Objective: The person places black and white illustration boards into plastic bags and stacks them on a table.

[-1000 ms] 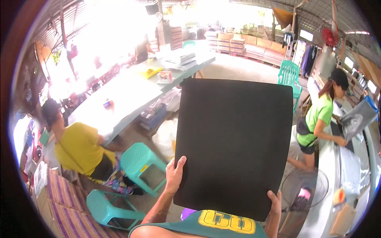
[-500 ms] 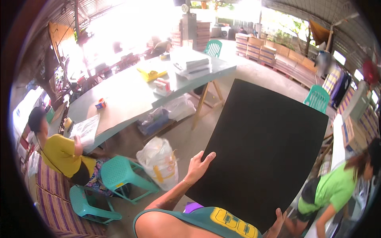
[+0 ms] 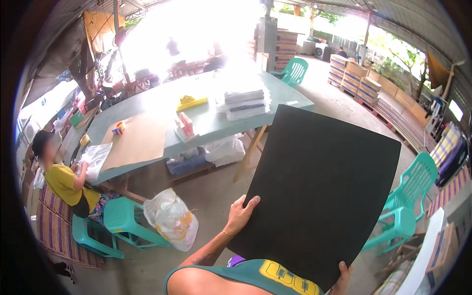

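Observation:
A large black sheet (image 3: pixel 319 191), smooth and slightly bowed, is held up tilted in front of me. My left hand (image 3: pixel 241 212) grips its left edge, with the thumb on the face toward me and the fingers mostly hidden behind. Lower down, my right hand (image 3: pixel 342 279) holds the sheet near its bottom right corner; only part of that hand shows. Beyond the sheet stands a long pale table (image 3: pixel 206 135) bearing a stack of plastic-wrapped sheets (image 3: pixel 244 102), a yellow object (image 3: pixel 191 102), a tape roll (image 3: pixel 118 128) and a brown board (image 3: pixel 135 145).
At the left a person in yellow (image 3: pixel 64 184) handles clear plastic (image 3: pixel 96 160). Green stools (image 3: pixel 125 216) and a stuffed white sack (image 3: pixel 172 216) stand on the floor before the table. Green chairs (image 3: pixel 410 182) are at the right. Stacked cartons (image 3: pixel 354 78) line the back right.
My view has turned right and the table appears nearer. The person in green at the right has left the picture. Both hands keep hold of the black sheet.

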`<state>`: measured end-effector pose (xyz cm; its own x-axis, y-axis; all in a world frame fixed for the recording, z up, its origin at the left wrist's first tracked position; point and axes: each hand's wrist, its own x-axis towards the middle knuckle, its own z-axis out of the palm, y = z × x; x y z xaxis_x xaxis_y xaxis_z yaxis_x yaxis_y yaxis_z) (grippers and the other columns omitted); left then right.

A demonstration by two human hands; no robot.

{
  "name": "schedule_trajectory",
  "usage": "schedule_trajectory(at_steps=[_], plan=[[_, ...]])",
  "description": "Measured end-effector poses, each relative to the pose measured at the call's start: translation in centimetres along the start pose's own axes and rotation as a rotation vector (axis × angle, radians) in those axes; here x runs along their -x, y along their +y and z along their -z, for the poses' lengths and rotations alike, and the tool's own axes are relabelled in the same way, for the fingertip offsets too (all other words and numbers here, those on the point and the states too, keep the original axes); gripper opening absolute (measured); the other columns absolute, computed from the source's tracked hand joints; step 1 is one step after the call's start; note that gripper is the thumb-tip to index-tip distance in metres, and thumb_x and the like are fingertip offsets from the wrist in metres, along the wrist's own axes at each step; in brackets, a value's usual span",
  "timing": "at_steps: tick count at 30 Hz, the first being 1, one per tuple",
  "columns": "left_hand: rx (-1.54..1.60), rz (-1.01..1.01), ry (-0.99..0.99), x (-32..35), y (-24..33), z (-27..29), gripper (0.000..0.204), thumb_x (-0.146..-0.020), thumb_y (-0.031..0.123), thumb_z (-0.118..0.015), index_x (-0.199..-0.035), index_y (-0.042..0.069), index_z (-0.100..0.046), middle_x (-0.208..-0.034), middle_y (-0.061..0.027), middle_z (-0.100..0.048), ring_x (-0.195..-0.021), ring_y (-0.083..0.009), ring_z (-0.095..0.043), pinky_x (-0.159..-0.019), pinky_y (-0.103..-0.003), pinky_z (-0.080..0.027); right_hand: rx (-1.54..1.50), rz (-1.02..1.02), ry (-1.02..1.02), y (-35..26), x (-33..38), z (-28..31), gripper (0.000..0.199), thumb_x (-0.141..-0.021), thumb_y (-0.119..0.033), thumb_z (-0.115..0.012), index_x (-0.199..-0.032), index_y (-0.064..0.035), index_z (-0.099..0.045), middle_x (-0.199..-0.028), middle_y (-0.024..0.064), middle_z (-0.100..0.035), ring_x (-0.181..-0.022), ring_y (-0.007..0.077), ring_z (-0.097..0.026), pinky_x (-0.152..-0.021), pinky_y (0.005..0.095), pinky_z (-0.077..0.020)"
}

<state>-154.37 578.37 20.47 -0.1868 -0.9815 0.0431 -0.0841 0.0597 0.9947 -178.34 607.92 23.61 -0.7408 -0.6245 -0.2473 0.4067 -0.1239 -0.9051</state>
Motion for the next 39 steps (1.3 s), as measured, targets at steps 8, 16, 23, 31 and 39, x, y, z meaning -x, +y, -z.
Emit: schedule_trajectory(at_steps=[8,16,23,31,39], plan=[[-0.04,0.003,-0.088,-20.9,7.2,-15.5,0.053,-0.088,0.047,-0.058,-0.103,-0.003,-0.063,-0.088,-0.0152,-0.068,-0.084,-0.0215,-0.065,-0.078,-0.034,-0.049,-0.007,0.131,0.026,-6.7,-24.0,-4.0,0.07,-0.076,-0.024,-0.07,-0.133,0.0017,-0.038,-0.116,0.0185,-0.055,-0.102,0.0303,-0.06,-0.082,0.0393,-0.0546],[-0.139,-0.047,-0.09,-39.3,7.4,-30.1,0.054,-0.087,0.05,-0.058,-0.097,-0.003,-0.061,-0.085,-0.0167,-0.067,-0.081,-0.0244,-0.066,-0.074,-0.036,-0.049,-0.039,0.126,-0.001,-10.7,-47.1,-5.8,0.077,-0.075,-0.03,-0.071,-0.136,0.0001,-0.035,-0.121,0.0196,-0.053,-0.106,0.0323,-0.058,-0.087,0.0413,-0.0527],[-0.098,0.044,-0.017,-55.1,6.3,-44.8,0.054,-0.088,0.051,-0.058,-0.092,-0.003,-0.062,-0.082,-0.0159,-0.067,-0.079,-0.0241,-0.066,-0.072,-0.035,-0.049,0.021,0.055,-0.051,-17.5,-69.5,-7.2,0.069,-0.079,-0.027,-0.068,-0.135,-0.0004,-0.037,-0.12,0.02,-0.054,-0.105,0.0315,-0.059,-0.085,0.0413,-0.0534],[-0.178,0.076,0.107,-70.9,7.1,-54.8,0.049,-0.089,0.047,-0.059,-0.092,-0.002,-0.062,-0.082,-0.016,-0.068,-0.077,-0.0245,-0.067,-0.071,-0.035,-0.05,0.067,-0.054,-0.08,-21.2,-93.5,-11.0,0.059,-0.08,-0.028,-0.067,-0.124,0.0031,-0.046,-0.108,0.0195,-0.059,-0.09,0.0296,-0.065,-0.073,0.0367,-0.0571],[-0.144,0.051,0.241,-92.9,5.2,-62.3,0.051,-0.088,0.049,-0.058,-0.09,-0.001,-0.061,-0.074,-0.0138,-0.065,-0.07,-0.0232,-0.064,-0.065,-0.036,-0.049,0.095,-0.074,-0.104,-23.9,-116.6,-22.4,0.058,-0.079,-0.026,-0.066,-0.125,0.0028,-0.045,-0.11,0.0191,-0.058,-0.092,0.0311,-0.064,-0.076,0.0385,-0.0568]])
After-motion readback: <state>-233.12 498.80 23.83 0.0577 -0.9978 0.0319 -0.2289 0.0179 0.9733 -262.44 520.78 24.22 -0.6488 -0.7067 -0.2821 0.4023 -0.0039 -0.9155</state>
